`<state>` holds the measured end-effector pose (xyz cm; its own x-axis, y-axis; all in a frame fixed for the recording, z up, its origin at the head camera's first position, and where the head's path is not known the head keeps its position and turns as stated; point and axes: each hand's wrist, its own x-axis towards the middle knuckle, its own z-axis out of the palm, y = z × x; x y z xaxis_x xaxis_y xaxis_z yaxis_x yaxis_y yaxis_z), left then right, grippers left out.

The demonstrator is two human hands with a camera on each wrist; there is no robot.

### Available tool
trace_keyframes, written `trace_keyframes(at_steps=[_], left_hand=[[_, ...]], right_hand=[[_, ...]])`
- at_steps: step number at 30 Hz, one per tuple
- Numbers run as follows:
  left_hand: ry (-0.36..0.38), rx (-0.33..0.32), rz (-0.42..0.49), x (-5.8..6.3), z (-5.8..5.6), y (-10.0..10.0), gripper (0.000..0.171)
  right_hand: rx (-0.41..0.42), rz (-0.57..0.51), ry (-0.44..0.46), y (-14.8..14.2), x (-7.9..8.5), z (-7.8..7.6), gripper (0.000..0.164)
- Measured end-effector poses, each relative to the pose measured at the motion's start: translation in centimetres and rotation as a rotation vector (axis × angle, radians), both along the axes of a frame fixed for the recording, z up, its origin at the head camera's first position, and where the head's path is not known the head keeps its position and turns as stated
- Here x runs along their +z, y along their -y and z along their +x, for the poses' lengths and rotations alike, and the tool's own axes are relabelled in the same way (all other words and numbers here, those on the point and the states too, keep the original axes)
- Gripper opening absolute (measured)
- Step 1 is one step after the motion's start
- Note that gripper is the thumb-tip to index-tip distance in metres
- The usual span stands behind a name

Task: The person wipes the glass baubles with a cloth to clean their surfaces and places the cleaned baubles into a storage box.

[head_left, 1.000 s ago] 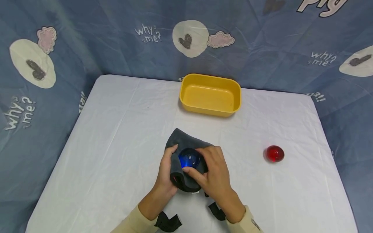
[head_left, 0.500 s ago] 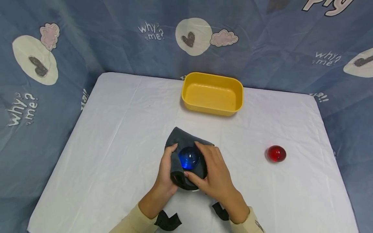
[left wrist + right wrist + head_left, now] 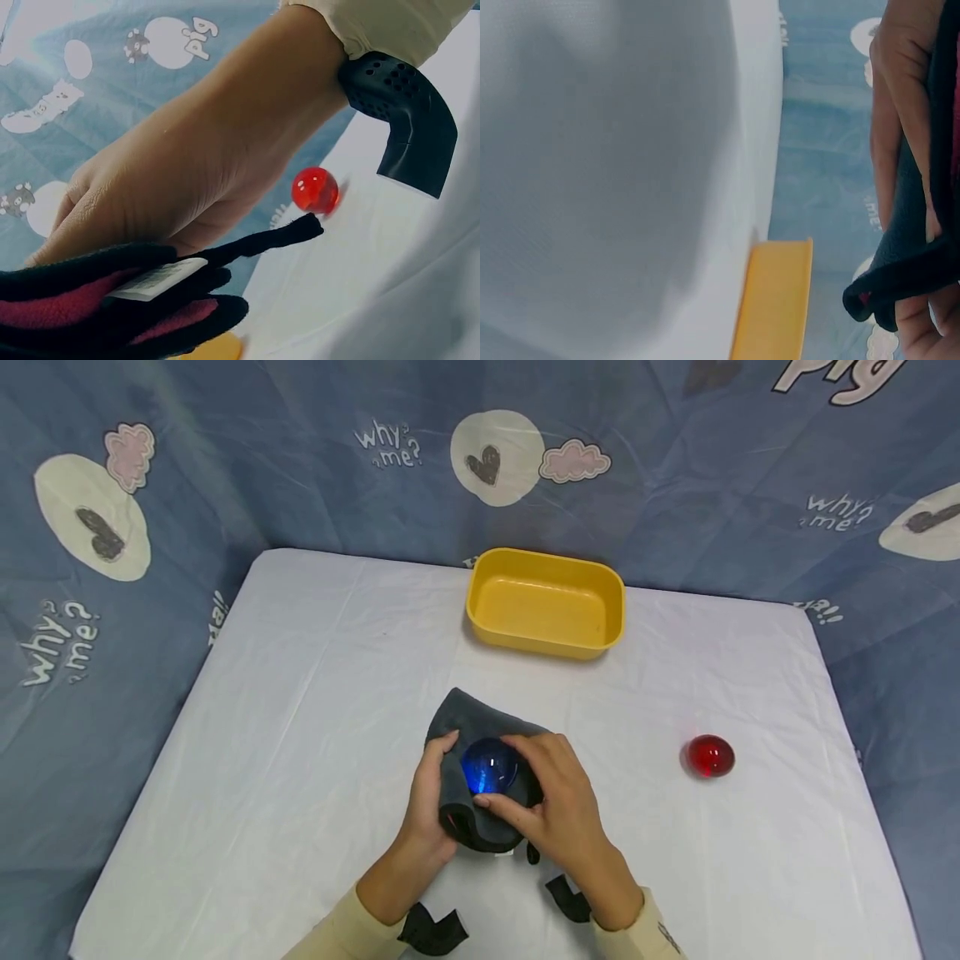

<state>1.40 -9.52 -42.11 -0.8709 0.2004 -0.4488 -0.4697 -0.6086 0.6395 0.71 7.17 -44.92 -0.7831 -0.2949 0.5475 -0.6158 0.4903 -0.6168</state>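
Observation:
A folded dark grey cloth [image 3: 480,714] with a white tag lies in my left hand [image 3: 427,802], the thumb over its left edge. Pink lining shows at the folds of this cloth [image 3: 67,307] in the left wrist view. On the cloth rests a see-through blue ball [image 3: 489,767]. My right hand [image 3: 561,797] holds the ball from the right, fingertips at its upper edge and thumb at its lower edge. The left wrist view shows the right hand [image 3: 142,187] from below. A thin loop of the cloth [image 3: 900,281] sticks out in the right wrist view.
A yellow tray [image 3: 551,647] stands at the back of the white-covered table [image 3: 262,760]. To the right sits a see-through red ball [image 3: 710,756]. A printed blue curtain [image 3: 315,502] surrounds the table's back and sides. Black wrist mounts [image 3: 433,932] are at the cuffs.
Half a second ago my right thumb and fingers were spread wider around the blue ball; now they close in at its edges. The cloth tilts slightly. Red ball and tray stay put.

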Motion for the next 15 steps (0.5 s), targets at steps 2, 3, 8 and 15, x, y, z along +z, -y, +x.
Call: trace_keyframes(at_steps=[2,3,8,15], left_hand=[[0.001,-0.003,0.003,0.00,-0.03,-0.06,0.067],[0.003,-0.004,0.004,0.00,-0.04,-0.10,0.067],[0.013,-0.007,0.021,-0.04,-0.16,-0.28,0.066],[0.039,-0.015,0.040,-0.09,-0.33,-0.50,0.066]], right_hand=[[-0.023,-0.011,-0.021,0.07,-0.16,-0.09,0.066],[-0.032,-0.016,-0.030,0.10,-0.25,-0.14,0.066],[-0.063,-0.029,-0.037,0.17,-0.56,-0.30,0.067],[-0.106,-0.015,-0.053,0.26,-0.36,-0.29,0.068]])
